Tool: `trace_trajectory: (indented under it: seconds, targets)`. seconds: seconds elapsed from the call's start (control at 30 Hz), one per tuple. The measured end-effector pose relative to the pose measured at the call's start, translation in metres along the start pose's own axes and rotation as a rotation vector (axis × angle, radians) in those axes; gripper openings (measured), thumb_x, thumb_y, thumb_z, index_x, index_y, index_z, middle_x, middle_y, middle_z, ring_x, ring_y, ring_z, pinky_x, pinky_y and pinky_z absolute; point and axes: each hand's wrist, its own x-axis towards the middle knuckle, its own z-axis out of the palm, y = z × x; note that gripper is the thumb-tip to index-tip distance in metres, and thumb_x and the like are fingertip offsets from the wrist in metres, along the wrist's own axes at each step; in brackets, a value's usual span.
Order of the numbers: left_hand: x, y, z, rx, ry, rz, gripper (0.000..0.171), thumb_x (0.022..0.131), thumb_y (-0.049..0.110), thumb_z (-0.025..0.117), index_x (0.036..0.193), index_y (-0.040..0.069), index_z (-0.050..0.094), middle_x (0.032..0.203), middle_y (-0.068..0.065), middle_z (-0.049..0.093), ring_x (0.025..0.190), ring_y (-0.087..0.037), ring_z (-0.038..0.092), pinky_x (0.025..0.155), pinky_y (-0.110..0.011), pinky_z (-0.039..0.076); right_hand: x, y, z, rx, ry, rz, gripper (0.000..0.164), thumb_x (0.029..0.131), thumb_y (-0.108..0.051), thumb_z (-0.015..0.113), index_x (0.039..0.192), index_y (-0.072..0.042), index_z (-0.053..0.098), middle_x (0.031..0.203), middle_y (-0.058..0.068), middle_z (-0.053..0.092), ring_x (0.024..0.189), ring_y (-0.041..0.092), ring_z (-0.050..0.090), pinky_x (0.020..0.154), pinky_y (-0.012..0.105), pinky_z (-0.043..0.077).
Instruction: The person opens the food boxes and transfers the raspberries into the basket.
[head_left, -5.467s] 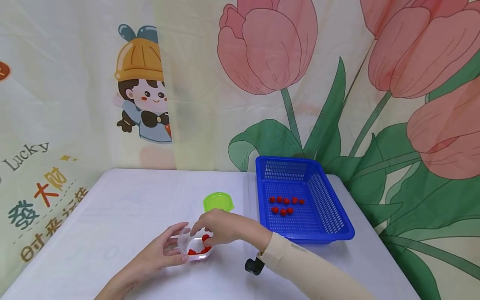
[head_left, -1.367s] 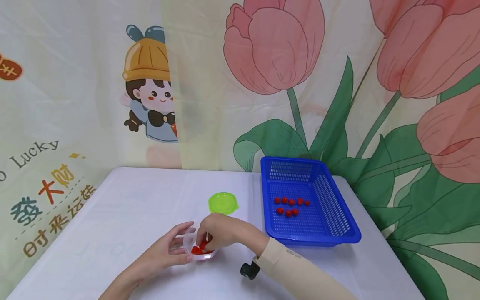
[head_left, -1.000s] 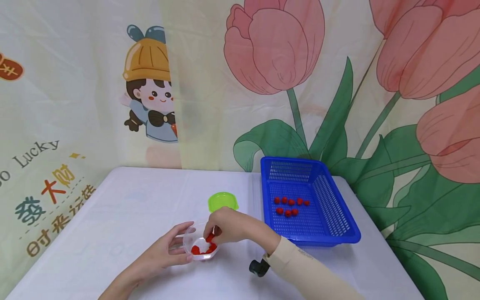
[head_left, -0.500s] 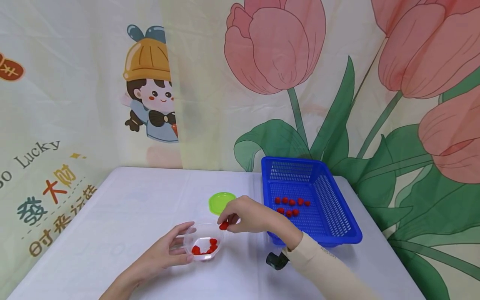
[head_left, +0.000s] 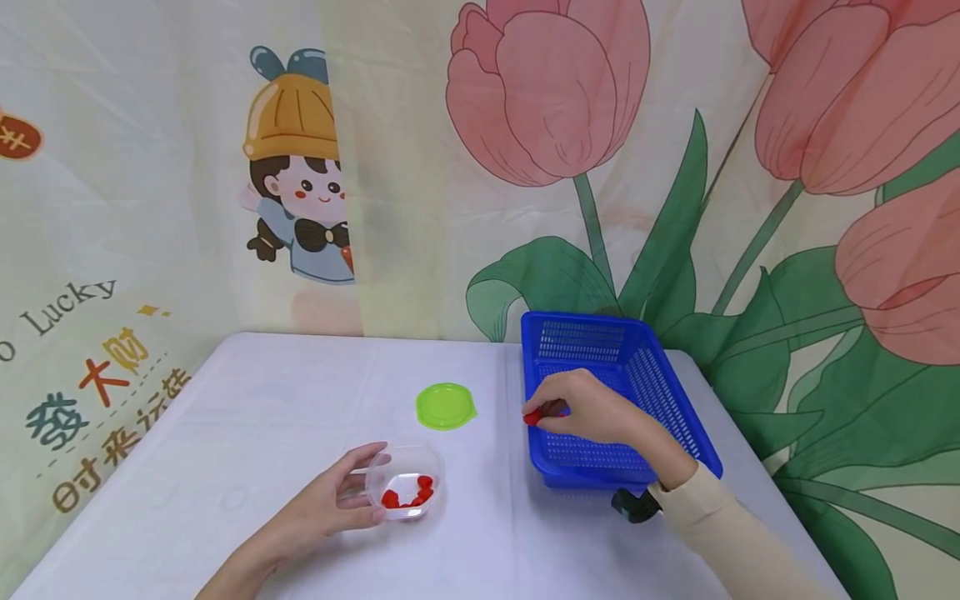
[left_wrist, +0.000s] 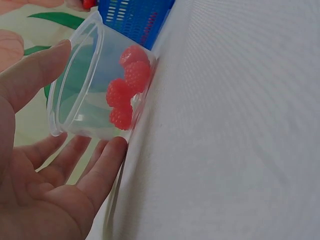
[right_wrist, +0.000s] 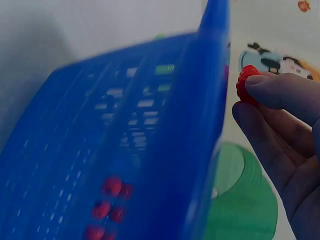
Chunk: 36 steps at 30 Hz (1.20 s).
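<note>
A: Left hand [head_left: 330, 510] is cupping the cup [head_left: 406, 481], fingers curled round its near-left wall, thumb at the rim. Cup is sitting on the table [head_left: 247, 417], well left of the basket [head_left: 660, 392]. Four or so berries [left_wrist: 126, 86] are lying inside it.

B: Lid [head_left: 446, 407]?

A: Lying flat between cup and basket, nearer the basket's left wall, apart from both.

B: And the right hand [head_left: 592, 410]?

A: Pinching one berry [right_wrist: 247, 84] between thumb and finger, hovering right at the basket's left rim. Wrist view is showing the berry not yet clearly past the wall.

B: Doing it well?

A: My judgement: carry it fully inside the rim, lower toward the cluster [right_wrist: 107, 207] on the basket floor, then let go low so it is not bouncing out.

B: Room?

A: Open table is running left of the basket, lid aside. Basket's right wall is sitting near the table's right edge, so there is little room that side.
</note>
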Motion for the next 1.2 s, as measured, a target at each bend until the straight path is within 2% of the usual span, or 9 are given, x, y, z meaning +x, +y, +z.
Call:
trace_trajectory:
  seconds: [0.27, 0.47, 0.6, 0.77, 1.03, 1.2]
  targets:
    - [0.001, -0.001, 0.0, -0.007, -0.003, -0.003, 0.093, 0.091, 0.019, 0.086, 0.166, 0.02, 0.031, 0.167, -0.019, 0.036, 0.141, -0.04, 0.054, 0.098, -0.019, 0.054, -0.035, 0.042, -0.01, -0.039, 0.082, 0.061, 0.026, 0.091, 0.0, 0.083, 0.115, -0.008, 0.081, 0.11, 0.001, 0.078, 0.1, 0.017, 0.075, 0.084, 0.029, 0.064]
    - [0.001, -0.001, 0.0, -0.009, -0.003, -0.01, 0.093, 0.091, 0.018, 0.086, 0.166, 0.021, 0.031, 0.168, -0.018, 0.036, 0.14, -0.039, 0.055, 0.098, -0.02, 0.054, -0.051, 0.068, -0.012, -0.072, 0.103, 0.125, 0.025, 0.091, 0.001, 0.081, 0.116, -0.006, 0.081, 0.109, 0.003, 0.078, 0.099, 0.019, 0.075, 0.083, 0.032, 0.064]
    - [0.001, -0.001, 0.0, -0.009, -0.003, -0.012, 0.093, 0.091, 0.019, 0.085, 0.166, 0.021, 0.031, 0.168, -0.018, 0.036, 0.14, -0.038, 0.056, 0.097, -0.02, 0.054, -0.058, 0.083, -0.012, -0.067, 0.109, 0.148, 0.025, 0.091, 0.005, 0.08, 0.114, -0.003, 0.08, 0.108, 0.006, 0.078, 0.099, 0.022, 0.076, 0.084, 0.035, 0.065]
    - [0.002, -0.001, -0.001, 0.001, -0.002, -0.006, 0.092, 0.091, 0.019, 0.085, 0.166, 0.021, 0.031, 0.167, -0.017, 0.037, 0.141, -0.039, 0.055, 0.098, -0.021, 0.054, -0.064, 0.098, -0.011, -0.082, 0.108, 0.165, 0.023, 0.091, 0.006, 0.079, 0.112, -0.003, 0.081, 0.106, 0.004, 0.077, 0.098, 0.022, 0.075, 0.083, 0.031, 0.064]
    - [0.001, -0.001, -0.001, 0.009, -0.001, 0.001, 0.092, 0.091, 0.019, 0.086, 0.166, 0.021, 0.032, 0.167, -0.016, 0.037, 0.142, -0.039, 0.053, 0.098, -0.02, 0.054, -0.068, 0.111, -0.009, -0.121, 0.096, 0.217, 0.022, 0.092, 0.003, 0.079, 0.112, -0.003, 0.081, 0.107, 0.006, 0.078, 0.099, 0.024, 0.075, 0.082, 0.034, 0.064]
    - [0.001, -0.001, 0.0, 0.014, -0.003, 0.025, 0.092, 0.091, 0.018, 0.085, 0.166, 0.019, 0.031, 0.167, -0.017, 0.038, 0.141, -0.039, 0.054, 0.1, -0.019, 0.053, -0.066, 0.119, -0.004, -0.168, 0.086, 0.211, 0.019, 0.091, 0.003, 0.08, 0.108, -0.004, 0.082, 0.103, 0.004, 0.078, 0.096, 0.021, 0.074, 0.08, 0.033, 0.063]
